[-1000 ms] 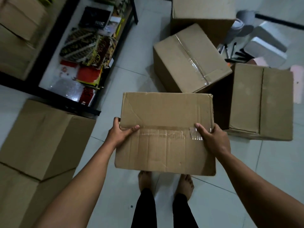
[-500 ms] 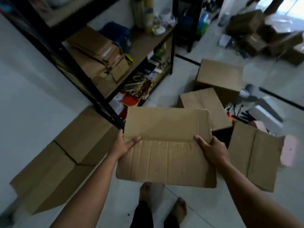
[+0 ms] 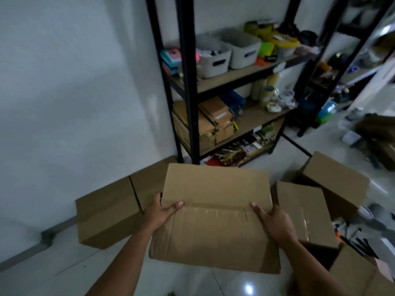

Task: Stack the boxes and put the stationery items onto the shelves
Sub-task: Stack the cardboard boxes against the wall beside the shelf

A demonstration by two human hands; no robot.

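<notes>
I carry a closed cardboard box in front of me, above the floor. My left hand grips its left edge with the thumb on top. My right hand holds the right edge the same way. Two stacked cardboard boxes stand by the wall to the left. More boxes lie on the floor to the right, beside pens and markers. A black shelf unit rises ahead with bins, boxes and stationery on its shelves.
A white wall fills the left side. A second dark shelf unit stands at the far right. Loose items and another carton sit on the tiled floor beyond it. Bare floor shows below the carried box.
The view has swung up from the floor to the shelves and wall. The box stays in both hands and has shifted toward the stacked boxes on the left.
</notes>
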